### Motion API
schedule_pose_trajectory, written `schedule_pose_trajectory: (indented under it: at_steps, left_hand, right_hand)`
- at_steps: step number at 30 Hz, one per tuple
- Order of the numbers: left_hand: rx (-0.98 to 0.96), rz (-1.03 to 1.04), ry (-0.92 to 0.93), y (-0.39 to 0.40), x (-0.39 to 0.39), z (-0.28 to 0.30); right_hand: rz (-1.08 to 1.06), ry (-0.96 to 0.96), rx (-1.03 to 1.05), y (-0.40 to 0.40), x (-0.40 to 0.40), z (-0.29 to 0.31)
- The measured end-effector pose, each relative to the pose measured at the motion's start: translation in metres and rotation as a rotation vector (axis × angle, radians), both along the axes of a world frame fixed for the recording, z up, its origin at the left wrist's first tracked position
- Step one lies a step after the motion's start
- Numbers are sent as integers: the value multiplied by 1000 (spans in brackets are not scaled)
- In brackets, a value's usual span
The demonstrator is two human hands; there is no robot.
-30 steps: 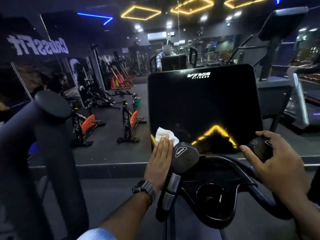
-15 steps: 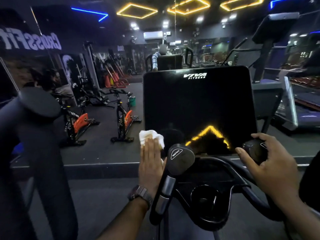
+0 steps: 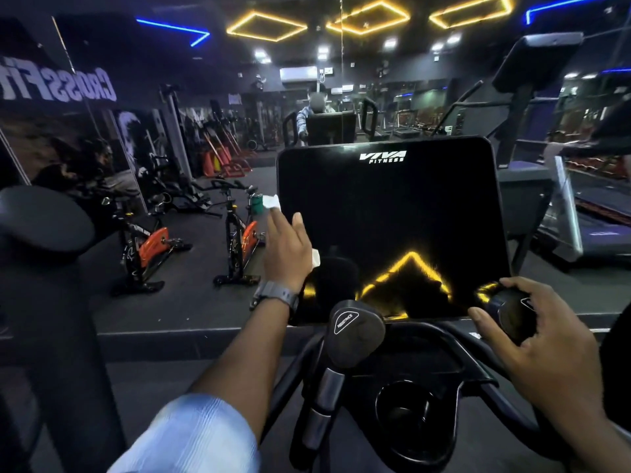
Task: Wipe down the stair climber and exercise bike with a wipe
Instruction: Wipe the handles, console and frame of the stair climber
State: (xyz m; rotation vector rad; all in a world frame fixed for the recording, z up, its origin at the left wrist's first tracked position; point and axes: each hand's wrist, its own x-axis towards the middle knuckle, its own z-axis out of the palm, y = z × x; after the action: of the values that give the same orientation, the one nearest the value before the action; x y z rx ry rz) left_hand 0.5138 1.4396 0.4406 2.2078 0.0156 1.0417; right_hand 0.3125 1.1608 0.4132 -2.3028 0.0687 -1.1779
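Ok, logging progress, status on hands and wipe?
Left hand presses white wipe on console screen left edge. Right hand grips handlebar knob. Nothing in the way.

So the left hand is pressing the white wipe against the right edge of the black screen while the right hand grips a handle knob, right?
Not quite. The head view shows the left hand pressing the white wipe against the left edge of the black screen, not the right. The right hand does grip a handle knob.

orange spin bikes (image 3: 150, 247), treadmill (image 3: 587, 213), hexagonal ceiling lights (image 3: 266, 27)
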Motion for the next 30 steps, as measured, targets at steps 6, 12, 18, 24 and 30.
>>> schedule_pose_trajectory:
  at_steps: [6,12,18,24,30]
  left_hand:
    - [98,83,58,0,-16,-39]
    - [36,96,121,-4,-57,-74]
    - [46,106,91,-10,8,23]
    - [278,124,70,-12,66,101]
    - [661,134,-37,-30,82,112]
  right_hand:
    - [-17,25,26,0,0,0]
    - [-24,29,46,1,-1,1]
    - [-19,39,75,2,-2,2]
    - [-14,32,41,-1,-1,1]
    - [-22,176,-230,0,1,30]
